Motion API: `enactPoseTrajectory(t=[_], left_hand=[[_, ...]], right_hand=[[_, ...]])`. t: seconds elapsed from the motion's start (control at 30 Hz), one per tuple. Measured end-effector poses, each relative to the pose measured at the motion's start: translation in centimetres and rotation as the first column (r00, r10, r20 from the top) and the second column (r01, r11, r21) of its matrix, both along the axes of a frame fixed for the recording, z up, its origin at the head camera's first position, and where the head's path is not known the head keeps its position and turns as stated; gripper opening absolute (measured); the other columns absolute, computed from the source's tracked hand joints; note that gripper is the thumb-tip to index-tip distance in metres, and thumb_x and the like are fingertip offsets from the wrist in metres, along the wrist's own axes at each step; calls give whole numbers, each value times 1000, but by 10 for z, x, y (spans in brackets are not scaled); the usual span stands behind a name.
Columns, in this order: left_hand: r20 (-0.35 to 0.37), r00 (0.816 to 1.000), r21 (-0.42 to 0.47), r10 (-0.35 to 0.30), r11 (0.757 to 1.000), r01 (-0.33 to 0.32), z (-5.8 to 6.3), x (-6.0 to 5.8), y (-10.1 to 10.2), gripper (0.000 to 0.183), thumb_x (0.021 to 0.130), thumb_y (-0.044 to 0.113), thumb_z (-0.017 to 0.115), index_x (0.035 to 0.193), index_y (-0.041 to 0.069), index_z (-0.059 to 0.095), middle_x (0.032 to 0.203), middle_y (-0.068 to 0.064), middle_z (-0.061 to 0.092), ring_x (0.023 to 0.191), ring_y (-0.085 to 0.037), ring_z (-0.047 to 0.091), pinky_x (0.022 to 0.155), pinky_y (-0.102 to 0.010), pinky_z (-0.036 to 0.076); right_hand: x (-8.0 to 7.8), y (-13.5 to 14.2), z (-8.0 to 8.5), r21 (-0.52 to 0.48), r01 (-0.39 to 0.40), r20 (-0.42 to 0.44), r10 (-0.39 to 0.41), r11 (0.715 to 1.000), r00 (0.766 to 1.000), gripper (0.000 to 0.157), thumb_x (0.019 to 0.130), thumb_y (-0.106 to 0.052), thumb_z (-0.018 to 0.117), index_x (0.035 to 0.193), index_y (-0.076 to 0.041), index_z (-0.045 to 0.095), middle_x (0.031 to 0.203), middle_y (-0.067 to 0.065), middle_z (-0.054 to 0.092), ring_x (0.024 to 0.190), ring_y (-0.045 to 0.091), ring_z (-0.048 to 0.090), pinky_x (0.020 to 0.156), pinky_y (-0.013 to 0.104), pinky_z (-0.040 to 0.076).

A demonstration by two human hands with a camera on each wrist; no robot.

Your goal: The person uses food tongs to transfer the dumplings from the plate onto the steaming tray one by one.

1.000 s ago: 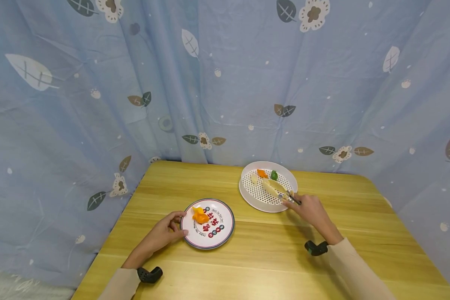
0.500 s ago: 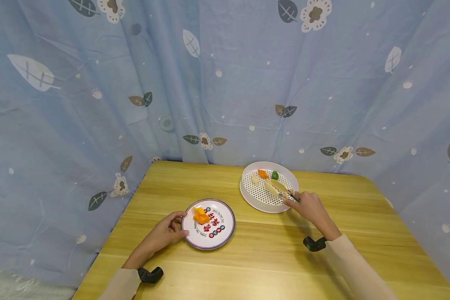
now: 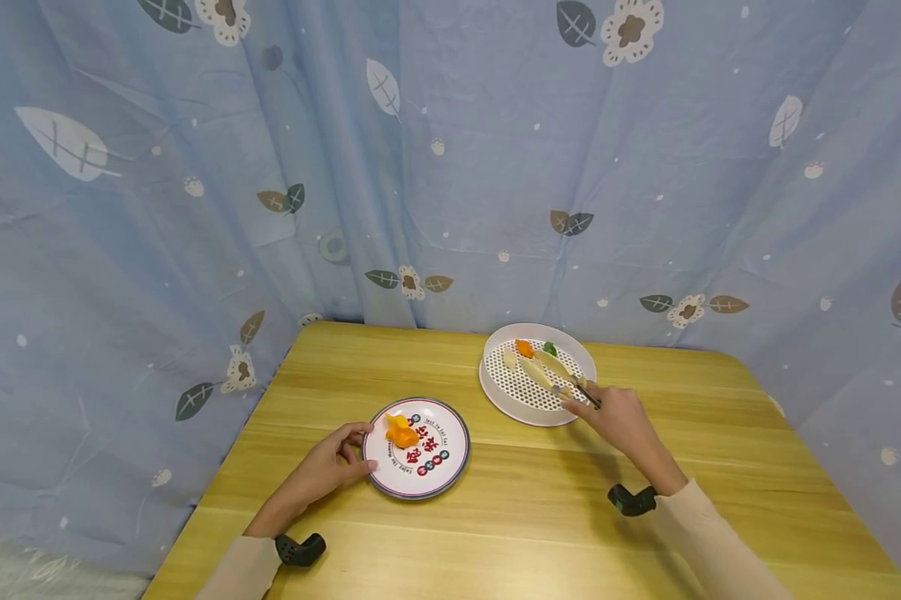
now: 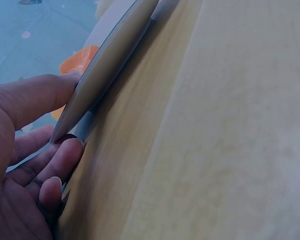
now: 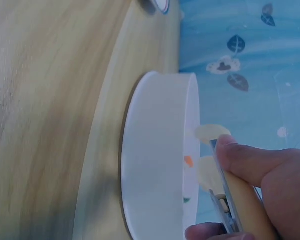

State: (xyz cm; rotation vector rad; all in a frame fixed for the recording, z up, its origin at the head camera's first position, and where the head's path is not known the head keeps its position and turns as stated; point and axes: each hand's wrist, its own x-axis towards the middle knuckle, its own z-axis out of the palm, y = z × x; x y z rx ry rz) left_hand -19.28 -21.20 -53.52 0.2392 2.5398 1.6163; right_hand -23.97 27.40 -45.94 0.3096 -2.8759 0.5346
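Right hand (image 3: 617, 417) grips tongs (image 3: 557, 367), their tips parted over the sieve (image 3: 512, 406) right of the frame's centre, where a pale piece (image 3: 510, 359) and green piece (image 3: 551, 347) lie. Lower left of centre, the left hand (image 3: 335, 463) pinches the plate (image 3: 450, 475) bearing yellow-orange pieces (image 3: 402, 436).

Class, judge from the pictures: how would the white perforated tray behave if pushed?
Wide and low, the white tray would probably slide rather than tip. Its thin walls and perforated floor suggest lightness. The small orange piece inside might shift.
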Motion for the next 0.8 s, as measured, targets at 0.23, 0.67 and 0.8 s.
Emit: enactPoseTrajectory(t=[0.23, 0.67, 0.8], left_hand=[[17, 1000, 9, -20, 1000, 19, 2, 1, -2, 60, 88, 20, 84, 141, 10, 57, 117, -11, 59, 84, -23, 53, 65, -27, 44], [6, 1000, 0, -21, 1000, 21, 2, 1, -2, 60, 90, 17, 82, 143, 9, 56, 119, -12, 59, 84, -23, 53, 64, -27, 43], [12, 1000, 5, -9, 1000, 9, 3, 2, -1, 60, 89, 16, 83, 142, 9, 57, 118, -11, 59, 84, -23, 52, 65, -27, 42]], right_hand=[[12, -17, 2, -38, -69, -78, 66, 997, 995, 64, 91, -46, 77, 133, 0, 66, 52, -7, 32, 54, 12, 27, 50, 30, 28], [25, -43, 0, -72, -165, -56, 161, 984, 985, 62, 86, -47, 82, 132, -7, 69, 64, -1, 61, 56, 10, 33, 53, 28, 32], [27, -50, -5, -81, -222, -51, 218, 972, 975, 60, 85, -49, 82, 128, -9, 74, 64, -8, 55, 58, 6, 35, 55, 27, 32]])
